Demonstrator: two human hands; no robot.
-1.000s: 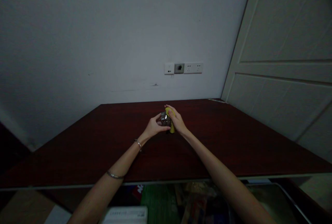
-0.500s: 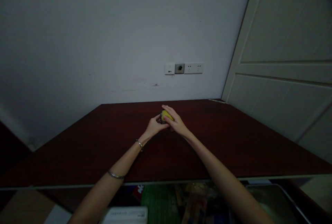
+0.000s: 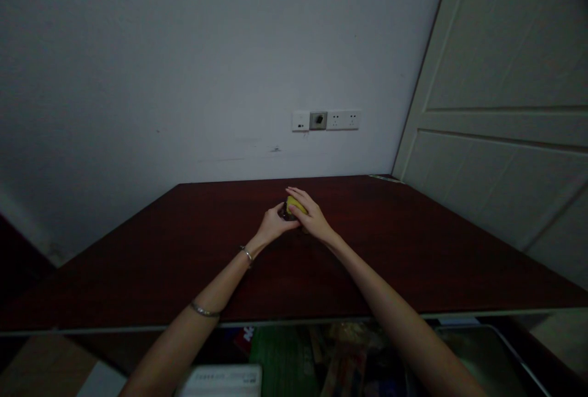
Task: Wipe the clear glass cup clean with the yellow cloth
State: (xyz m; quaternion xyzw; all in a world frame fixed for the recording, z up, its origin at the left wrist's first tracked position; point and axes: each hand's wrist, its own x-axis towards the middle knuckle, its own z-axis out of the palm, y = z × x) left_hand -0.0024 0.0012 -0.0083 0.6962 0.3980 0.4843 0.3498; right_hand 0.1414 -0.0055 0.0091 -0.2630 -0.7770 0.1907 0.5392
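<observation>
Both hands meet around a small jar-like object over the middle of the dark red tabletop. Its top is yellow, and the part below looks dark and shiny; my fingers cover most of it, so its exact kind does not show. My left hand curls round the dark lower part from the left, thumb toward me. From the right, my right hand closes over the yellow top, fingers along the far side and thumb on the near side. A bracelet and a band circle my left wrist and forearm.
The tabletop runs back to a pale wall with sockets. A white panelled door stands on the right. Below the front edge, an open drawer space holds a white box, a green item, packets and a tray-like thing.
Both hands stay nearly in place. The object has turned or tilted slightly between them, and its dark part beside my left fingers looks a little different.
</observation>
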